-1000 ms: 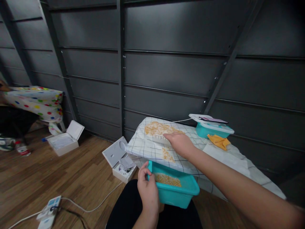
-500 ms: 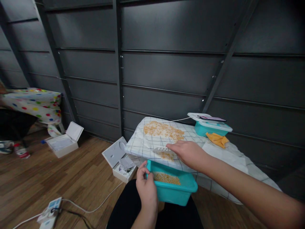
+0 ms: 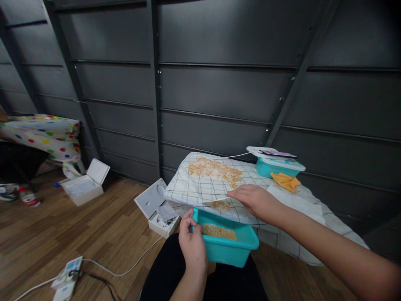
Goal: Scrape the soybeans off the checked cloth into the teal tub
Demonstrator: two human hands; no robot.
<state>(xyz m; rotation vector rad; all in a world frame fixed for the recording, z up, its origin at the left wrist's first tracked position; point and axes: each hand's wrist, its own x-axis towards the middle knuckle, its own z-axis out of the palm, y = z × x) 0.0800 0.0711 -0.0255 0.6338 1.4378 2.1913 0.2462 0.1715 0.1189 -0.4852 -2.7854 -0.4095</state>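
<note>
My left hand (image 3: pixel 191 244) grips the left rim of a teal plastic bin (image 3: pixel 233 251) held just under the table's front edge; yellow beans (image 3: pixel 218 231) lie in it. My right hand (image 3: pixel 254 200) is closed on a white scraper (image 3: pixel 216 200), pulling a small heap of beans (image 3: pixel 221 205) to the edge right above the bin. A larger pile of beans (image 3: pixel 214 168) is spread farther back on the checked tablecloth (image 3: pixel 194 188).
A second teal bin with a white lid (image 3: pixel 275 163) and an orange cloth (image 3: pixel 285 180) sit at the table's back right. Open white boxes (image 3: pixel 156 209) (image 3: pixel 84 184) and a power strip (image 3: pixel 67 274) lie on the wooden floor. A dotted cloth (image 3: pixel 44 133) covers a table at left.
My right hand has dragged the scraper and a heap of beans from the large pile toward the near edge above the bin. The left hand and bin stayed put.
</note>
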